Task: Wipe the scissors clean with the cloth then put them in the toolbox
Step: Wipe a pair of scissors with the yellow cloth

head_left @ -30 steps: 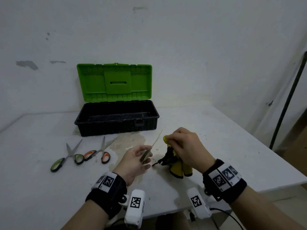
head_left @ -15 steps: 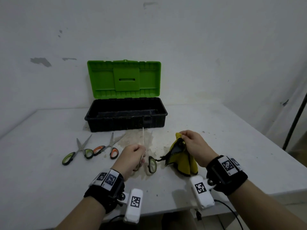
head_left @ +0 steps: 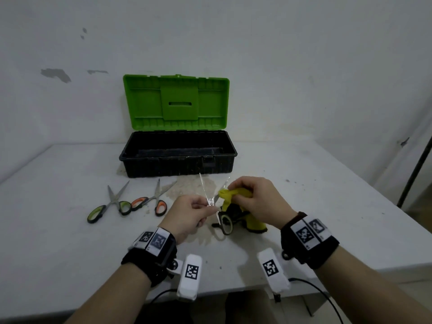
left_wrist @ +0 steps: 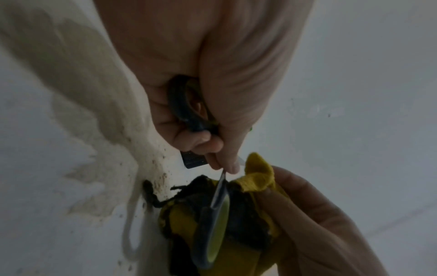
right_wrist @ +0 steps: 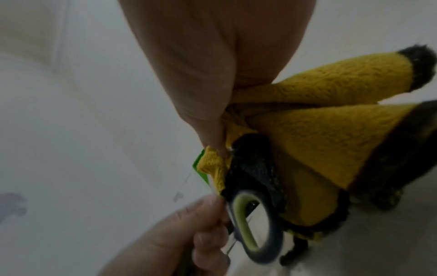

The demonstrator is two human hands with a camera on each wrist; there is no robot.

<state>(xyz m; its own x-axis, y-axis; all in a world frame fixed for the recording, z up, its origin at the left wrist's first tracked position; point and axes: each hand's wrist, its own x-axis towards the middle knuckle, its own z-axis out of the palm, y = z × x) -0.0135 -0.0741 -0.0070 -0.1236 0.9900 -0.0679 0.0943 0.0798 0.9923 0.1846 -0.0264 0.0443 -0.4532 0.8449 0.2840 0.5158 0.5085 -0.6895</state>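
My left hand (head_left: 198, 212) grips green-handled scissors (head_left: 225, 224) by one handle loop (left_wrist: 187, 104), blades spread and pointing up toward the toolbox. The free handle loop (right_wrist: 255, 229) hangs below. My right hand (head_left: 254, 199) pinches a yellow cloth (head_left: 236, 194) with dark edges around one blade; the cloth (right_wrist: 326, 145) drapes down to the table. The black toolbox (head_left: 177, 166) with its green lid (head_left: 176, 104) raised stands behind the hands, and no contents show in what I see of its inside.
Two more scissors lie on the white table (head_left: 58, 242) to the left: a green-handled pair (head_left: 109, 204) and an orange-handled pair (head_left: 154, 199). A stained patch (head_left: 194, 190) marks the table before the toolbox. The table's right edge and a dark pole (head_left: 416, 169) are at the right.
The scissors' blades have spread apart. My right hand has brought the cloth back from the right and pinched it around one blade; the left hand turned the scissors.
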